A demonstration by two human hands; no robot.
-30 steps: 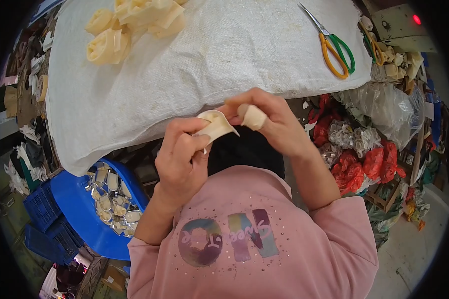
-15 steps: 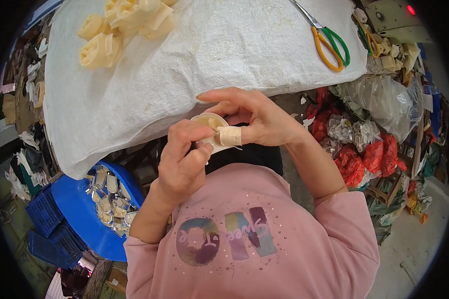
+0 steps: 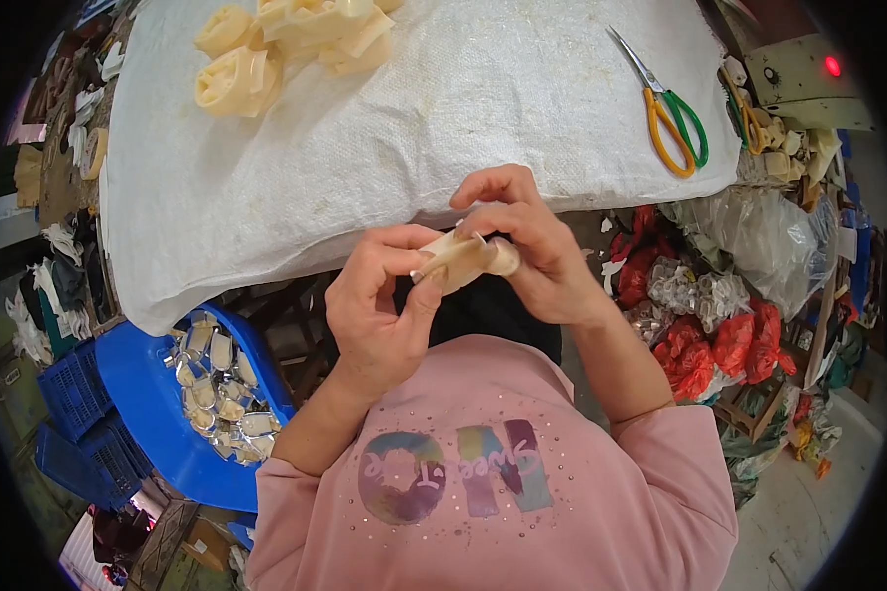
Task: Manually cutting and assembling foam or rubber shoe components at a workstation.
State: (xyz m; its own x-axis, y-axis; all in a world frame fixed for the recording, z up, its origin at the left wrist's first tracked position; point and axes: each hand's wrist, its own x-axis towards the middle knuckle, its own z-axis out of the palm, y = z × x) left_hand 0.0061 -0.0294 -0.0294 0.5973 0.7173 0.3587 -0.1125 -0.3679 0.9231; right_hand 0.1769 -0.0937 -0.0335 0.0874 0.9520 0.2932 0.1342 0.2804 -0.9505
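Observation:
In front of my chest, at the near edge of the white woven cloth [image 3: 296,167], both my hands hold one small cream-coloured curved piece [image 3: 458,261]. Its exact kind does not show. My left hand [image 3: 379,300] pinches the piece at its left end between thumb and fingers. Around its right side my right hand [image 3: 542,251] has its thumb and bent fingers closed. Beige tape [image 3: 505,257] wraps the right thumb. Part of the piece is hidden behind fingertips.
Cream folded bundles [image 3: 241,84] lie on the cloth at far left. Scissors [image 3: 665,118] with orange and green handles lie at right. A blue plastic container [image 3: 148,404] at lower left holds several cream-and-metal pieces. Red plastic bags [image 3: 734,345] sit at right beside clear plastic.
The cream piece has turned in my hands from showing its hollow inside to showing its outer side. My right fingers have come down onto it. The whole view has shifted slightly.

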